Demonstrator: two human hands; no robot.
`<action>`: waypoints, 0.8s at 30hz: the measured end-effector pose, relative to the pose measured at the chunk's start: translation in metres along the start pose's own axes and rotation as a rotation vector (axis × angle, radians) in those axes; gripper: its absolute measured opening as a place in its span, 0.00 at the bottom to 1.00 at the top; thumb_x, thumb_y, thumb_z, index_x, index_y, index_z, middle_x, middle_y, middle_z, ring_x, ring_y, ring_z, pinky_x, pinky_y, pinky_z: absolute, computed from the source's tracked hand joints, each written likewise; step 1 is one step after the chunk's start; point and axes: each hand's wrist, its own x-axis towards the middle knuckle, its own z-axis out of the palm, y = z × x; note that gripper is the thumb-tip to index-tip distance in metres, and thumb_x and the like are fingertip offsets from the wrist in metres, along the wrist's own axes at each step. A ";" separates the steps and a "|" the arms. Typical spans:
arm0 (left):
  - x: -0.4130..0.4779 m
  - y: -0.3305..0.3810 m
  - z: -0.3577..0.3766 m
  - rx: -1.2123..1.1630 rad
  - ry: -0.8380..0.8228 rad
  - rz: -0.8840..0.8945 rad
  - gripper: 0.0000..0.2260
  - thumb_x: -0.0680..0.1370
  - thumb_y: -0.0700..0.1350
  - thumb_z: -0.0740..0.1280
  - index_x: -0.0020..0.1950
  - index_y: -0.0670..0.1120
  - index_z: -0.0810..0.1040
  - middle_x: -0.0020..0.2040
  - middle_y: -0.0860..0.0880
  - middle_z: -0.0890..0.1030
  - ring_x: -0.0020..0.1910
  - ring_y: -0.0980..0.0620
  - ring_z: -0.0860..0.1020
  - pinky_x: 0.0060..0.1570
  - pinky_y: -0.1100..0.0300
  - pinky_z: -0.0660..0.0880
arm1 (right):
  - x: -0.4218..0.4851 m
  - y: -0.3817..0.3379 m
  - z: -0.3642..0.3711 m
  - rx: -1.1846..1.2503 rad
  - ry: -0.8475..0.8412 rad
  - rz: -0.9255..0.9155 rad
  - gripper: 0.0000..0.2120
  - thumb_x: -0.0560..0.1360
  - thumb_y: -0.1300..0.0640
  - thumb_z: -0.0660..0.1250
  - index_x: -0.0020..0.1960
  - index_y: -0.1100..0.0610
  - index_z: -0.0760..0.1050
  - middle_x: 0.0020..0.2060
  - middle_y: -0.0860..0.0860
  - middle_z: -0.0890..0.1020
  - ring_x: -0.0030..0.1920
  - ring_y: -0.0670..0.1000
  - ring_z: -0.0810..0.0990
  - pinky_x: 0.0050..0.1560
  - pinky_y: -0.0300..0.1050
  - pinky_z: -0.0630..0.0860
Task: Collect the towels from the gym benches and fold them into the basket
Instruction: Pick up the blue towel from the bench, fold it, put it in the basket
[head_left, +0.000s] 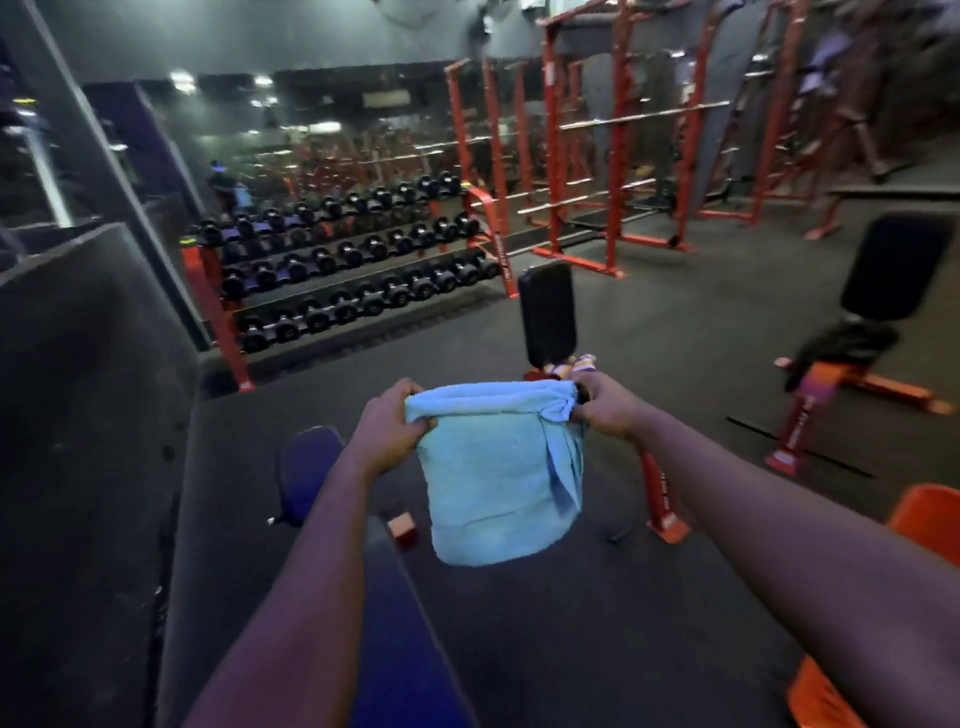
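Gripping a doubled blue towel (496, 473) with both hands, basket indistinct.

One towel (498, 467), two hands, two upright benches, one dumbbell rack (343, 270).

A red dumbbell rack (343, 270) is standing against the mirrored wall (311, 130). Right of the rack, red power racks (618, 156) are lining up, barbells resting across them.

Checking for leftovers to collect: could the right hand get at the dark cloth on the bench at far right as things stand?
Probably not: the right hand and left hand both grip the blue towel, and the dark cloth lies well beyond arm's reach.
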 end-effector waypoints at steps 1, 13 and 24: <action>0.008 0.015 0.018 -0.004 -0.021 0.036 0.08 0.72 0.44 0.71 0.48 0.48 0.73 0.42 0.50 0.81 0.41 0.49 0.78 0.38 0.56 0.71 | -0.009 0.012 -0.017 0.024 0.030 0.012 0.16 0.68 0.53 0.74 0.56 0.51 0.80 0.51 0.48 0.85 0.52 0.47 0.82 0.51 0.44 0.80; 0.065 0.265 0.287 -0.195 -0.305 0.354 0.13 0.72 0.40 0.72 0.53 0.44 0.73 0.45 0.49 0.80 0.44 0.48 0.78 0.40 0.56 0.71 | -0.187 0.183 -0.276 0.025 0.509 0.268 0.15 0.65 0.58 0.74 0.50 0.62 0.78 0.47 0.60 0.85 0.45 0.50 0.79 0.52 0.57 0.79; 0.085 0.472 0.514 -0.284 -0.580 0.566 0.09 0.73 0.40 0.71 0.46 0.48 0.71 0.39 0.50 0.80 0.38 0.53 0.77 0.33 0.65 0.68 | -0.322 0.307 -0.447 0.005 0.868 0.483 0.08 0.65 0.58 0.71 0.44 0.57 0.77 0.39 0.51 0.81 0.41 0.46 0.76 0.42 0.44 0.74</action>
